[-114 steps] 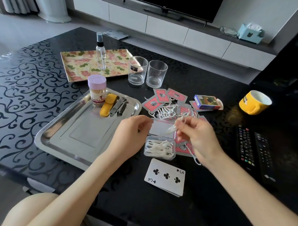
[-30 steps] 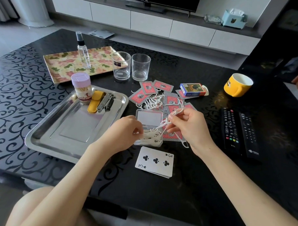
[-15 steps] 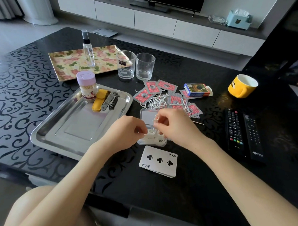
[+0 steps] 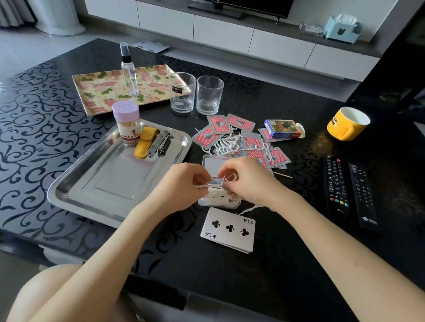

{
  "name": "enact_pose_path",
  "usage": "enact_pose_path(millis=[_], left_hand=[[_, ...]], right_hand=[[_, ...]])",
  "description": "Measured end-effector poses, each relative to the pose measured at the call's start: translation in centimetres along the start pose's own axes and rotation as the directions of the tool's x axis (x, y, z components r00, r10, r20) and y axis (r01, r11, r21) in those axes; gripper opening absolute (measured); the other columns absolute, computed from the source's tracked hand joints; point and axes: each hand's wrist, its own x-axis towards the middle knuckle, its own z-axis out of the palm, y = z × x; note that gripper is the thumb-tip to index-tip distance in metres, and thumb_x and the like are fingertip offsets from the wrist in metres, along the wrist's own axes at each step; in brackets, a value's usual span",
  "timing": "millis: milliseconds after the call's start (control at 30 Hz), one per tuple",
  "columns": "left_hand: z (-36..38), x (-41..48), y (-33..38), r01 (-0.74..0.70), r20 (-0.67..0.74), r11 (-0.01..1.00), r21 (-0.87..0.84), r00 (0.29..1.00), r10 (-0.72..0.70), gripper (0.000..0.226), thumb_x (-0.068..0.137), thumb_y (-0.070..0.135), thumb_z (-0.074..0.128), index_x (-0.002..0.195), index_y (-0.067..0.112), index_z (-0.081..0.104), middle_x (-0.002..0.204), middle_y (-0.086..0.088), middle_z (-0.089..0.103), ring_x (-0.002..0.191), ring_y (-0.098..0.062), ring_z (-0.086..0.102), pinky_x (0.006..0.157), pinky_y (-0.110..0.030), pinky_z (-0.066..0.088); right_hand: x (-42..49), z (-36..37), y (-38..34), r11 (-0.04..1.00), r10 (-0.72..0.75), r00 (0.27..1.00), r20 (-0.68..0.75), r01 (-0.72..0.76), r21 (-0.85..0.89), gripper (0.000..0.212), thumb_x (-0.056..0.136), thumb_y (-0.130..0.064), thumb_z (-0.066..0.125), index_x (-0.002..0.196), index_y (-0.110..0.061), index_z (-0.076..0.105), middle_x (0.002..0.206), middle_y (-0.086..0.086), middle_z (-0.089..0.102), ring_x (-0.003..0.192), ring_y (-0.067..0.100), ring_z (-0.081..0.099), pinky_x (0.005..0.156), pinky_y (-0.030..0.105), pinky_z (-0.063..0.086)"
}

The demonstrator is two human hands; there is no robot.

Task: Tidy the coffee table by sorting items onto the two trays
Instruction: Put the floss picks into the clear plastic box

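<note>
The near tray [image 4: 63, 187] carries a toothpick jar [image 4: 128, 125], pouch [image 4: 144, 144] and nail clippers [image 4: 159, 143] at its far end. Behind it, the far tray [image 4: 96, 92] holds a spray bottle [image 4: 129, 72]; two glasses [image 4: 209, 96] stand to its right. The remotes [image 4: 337, 187] lie far right.

Left hand [image 4: 181, 187], right hand [image 4: 252, 184] close together, both curled, pinching.

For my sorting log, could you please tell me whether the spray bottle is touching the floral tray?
Touching. The head view shows the spray bottle standing upright on the floral tray, base on its patterned surface.
</note>
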Motion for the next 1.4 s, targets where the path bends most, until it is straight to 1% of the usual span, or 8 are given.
enact_pose_path(millis=[267, 400, 533, 700, 900, 1000, 1200, 1400], left_hand=[[-0.6, 0.1, 0.2, 0.035, -0.035, 0.997, -0.064, 0.999, -0.037, 0.015, 0.085, 0.008, 0.061, 0.091, 0.017, 0.071, 0.082, 0.005, 0.068, 0.073, -0.005, 0.060, 0.062, -0.002, 0.043], [-0.1, 0.7, 0.8, -0.016, -0.111, 0.994, -0.108, 0.994, 0.004, 0.014, 0.083, 0.005, 0.063, 0.090, 0.013, 0.071, 0.081, 0.006, 0.067, 0.071, 0.001, 0.060, 0.066, -0.001, 0.044], [0.7, 0.9, 0.9, -0.059, -0.080, 0.996, -0.060, 0.995, 0.054, 0.013, 0.083, 0.006, 0.063, 0.090, 0.013, 0.072, 0.085, 0.001, 0.071, 0.077, -0.008, 0.065, 0.075, -0.016, 0.052], [1.0, 0.7, 1.4, -0.113, -0.051, 0.993, 0.022, 0.992, 0.114, 0.020, 0.081, 0.006, 0.060, 0.065, 0.018, 0.060, 0.057, 0.015, 0.056, 0.052, 0.001, 0.049, 0.055, -0.005, 0.036], [-0.3, 0.5, 1.0, -0.016, -0.123, 0.997, -0.069, 0.992, 0.007, 0.013, 0.081, 0.011, 0.062, 0.085, 0.020, 0.071, 0.076, 0.013, 0.067, 0.071, 0.001, 0.062, 0.065, -0.007, 0.045], [-0.3, -0.1, 0.4, 0.074, -0.182, 0.997, -0.020, 0.980, -0.076, 0.006, 0.078, 0.020, 0.066, 0.078, 0.015, 0.068, 0.073, 0.006, 0.066, 0.069, -0.011, 0.059, 0.063, -0.023, 0.047], [0.6, -1.9, 0.8, 0.182, -0.033, 0.982, 0.039, 0.983, -0.181, 0.022, 0.074, 0.030, 0.068, 0.071, 0.014, 0.054, 0.068, 0.002, 0.060, 0.062, -0.014, 0.057, 0.059, -0.032, 0.048], [-0.2, -1.9, 0.6, 0.245, 0.020, 0.969, -0.033, 0.969, -0.244, 0.007, 0.077, 0.011, 0.063, 0.073, 0.016, 0.060, 0.060, 0.003, 0.067, 0.046, -0.005, 0.062, 0.048, -0.013, 0.047]], right_hand=[[-1.0, -0.6, 1.2, 0.973, 0.063, 0.988, -0.143, -0.030, 0.227, 0.012, 0.081, -0.009, 0.071, 0.089, -0.016, 0.067, 0.076, -0.012, 0.063, 0.065, -0.003, 0.058, 0.059, 0.011, 0.046], [-2.0, -1.1, 0.7, 0.999, -0.026, 0.986, -0.166, 0.018, -0.049, 0.018, 0.084, -0.008, 0.066, 0.085, -0.022, 0.054, 0.082, -0.010, 0.059, 0.067, -0.006, 0.051, 0.059, 0.006, 0.035], [-1.9, -0.9, -0.9, 0.962, -0.134, 0.983, -0.122, 0.100, -0.253, 0.018, 0.085, 0.001, 0.055, 0.092, -0.015, 0.052, 0.085, 0.002, 0.061, 0.076, 0.017, 0.057, 0.066, 0.028, 0.049], [-1.6, 0.1, -2.3, 0.907, -0.217, 0.976, -0.028, 0.191, -0.375, 0.023, 0.085, 0.005, 0.048, 0.103, -0.009, 0.051, 0.087, 0.000, 0.049, 0.077, 0.016, 0.041, 0.064, 0.028, 0.031], [-0.9, 0.3, -1.7, 0.966, -0.153, 0.987, -0.048, 0.139, -0.217, 0.021, 0.083, 0.001, 0.058, 0.097, -0.012, 0.050, 0.084, -0.001, 0.053, 0.079, 0.018, 0.054, 0.063, 0.027, 0.047], [-0.6, 0.2, -1.2, 0.988, -0.117, 0.992, -0.045, 0.112, -0.110, 0.017, 0.083, -0.002, 0.064, 0.098, -0.009, 0.062, 0.091, 0.004, 0.064, 0.084, 0.017, 0.060, 0.074, 0.028, 0.051], [-0.5, 0.1, -0.7, 0.994, -0.108, 0.984, -0.143, 0.111, 0.012, 0.015, 0.085, -0.010, 0.066, 0.098, -0.011, 0.071, 0.086, 0.002, 0.069, 0.076, 0.011, 0.062, 0.070, 0.020, 0.050], [0.0, 0.7, -0.5, 0.998, -0.058, 0.998, 0.013, 0.058, 0.015, 0.021, 0.091, -0.011, 0.057, 0.105, -0.014, 0.072, 0.103, 0.002, 0.071, 0.090, 0.010, 0.063, 0.081, 0.022, 0.049]])
